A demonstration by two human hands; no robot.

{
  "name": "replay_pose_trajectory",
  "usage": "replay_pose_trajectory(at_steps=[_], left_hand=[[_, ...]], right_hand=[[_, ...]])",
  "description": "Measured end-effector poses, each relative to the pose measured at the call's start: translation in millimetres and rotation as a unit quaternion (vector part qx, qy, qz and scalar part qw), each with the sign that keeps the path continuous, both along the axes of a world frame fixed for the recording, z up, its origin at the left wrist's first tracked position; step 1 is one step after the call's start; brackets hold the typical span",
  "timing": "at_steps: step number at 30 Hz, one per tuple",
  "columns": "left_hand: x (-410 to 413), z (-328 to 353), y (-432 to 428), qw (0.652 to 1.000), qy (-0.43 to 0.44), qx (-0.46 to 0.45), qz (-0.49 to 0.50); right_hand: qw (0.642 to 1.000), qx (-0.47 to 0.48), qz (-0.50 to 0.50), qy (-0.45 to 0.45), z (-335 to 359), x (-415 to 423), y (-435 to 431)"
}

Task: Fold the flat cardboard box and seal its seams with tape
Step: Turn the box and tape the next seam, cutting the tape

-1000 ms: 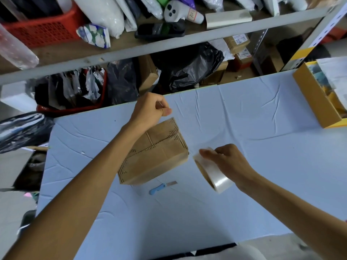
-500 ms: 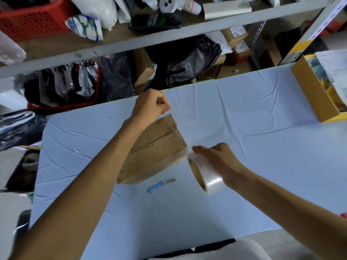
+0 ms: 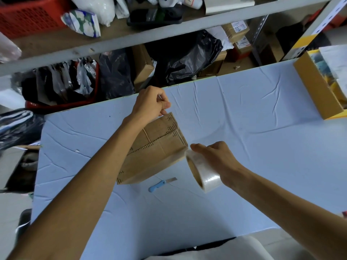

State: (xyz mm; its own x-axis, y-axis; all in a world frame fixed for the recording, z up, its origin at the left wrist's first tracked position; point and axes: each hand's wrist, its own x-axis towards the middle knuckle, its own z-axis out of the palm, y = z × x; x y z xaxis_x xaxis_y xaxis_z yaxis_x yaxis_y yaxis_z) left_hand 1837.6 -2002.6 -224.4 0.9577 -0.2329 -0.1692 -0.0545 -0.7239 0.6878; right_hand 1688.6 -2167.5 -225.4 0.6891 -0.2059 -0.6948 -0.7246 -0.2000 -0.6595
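Note:
A brown cardboard box [image 3: 159, 147], folded up, lies on the light blue table [image 3: 244, 128] near its middle. My left hand [image 3: 152, 105] is over the box's far corner, fingers curled and pinching what looks like the free end of clear tape. My right hand [image 3: 216, 156] grips a roll of clear tape [image 3: 203, 171] just off the box's right corner. The strip between roll and left hand is too clear to make out.
A small blue-handled cutter [image 3: 161, 184] lies on the table just in front of the box. An open yellow-brown carton [image 3: 323, 87] stands at the table's right edge. Cluttered shelves with black bags [image 3: 187, 53] and a red basket [image 3: 28, 14] rise behind the table.
My right hand has brought the tape roll left, closer to the box's right corner. My left hand has stayed at the far corner.

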Motion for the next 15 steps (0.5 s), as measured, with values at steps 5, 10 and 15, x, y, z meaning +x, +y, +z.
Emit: replay_pose_trajectory(at_steps=[5,10,15], left_hand=[[2,-2,-1,1.000,-0.003,0.007,-0.005],[2,-8,2,0.999,-0.012,0.034,-0.021],[2,-21,6,0.998,-0.005,0.057,-0.014]], right_hand=[[1.000,0.004,-0.004,0.004,-2,1,1],[1.000,0.006,-0.003,-0.001,-4,1,1],[1.000,0.000,-0.008,-0.008,-6,4,0]])
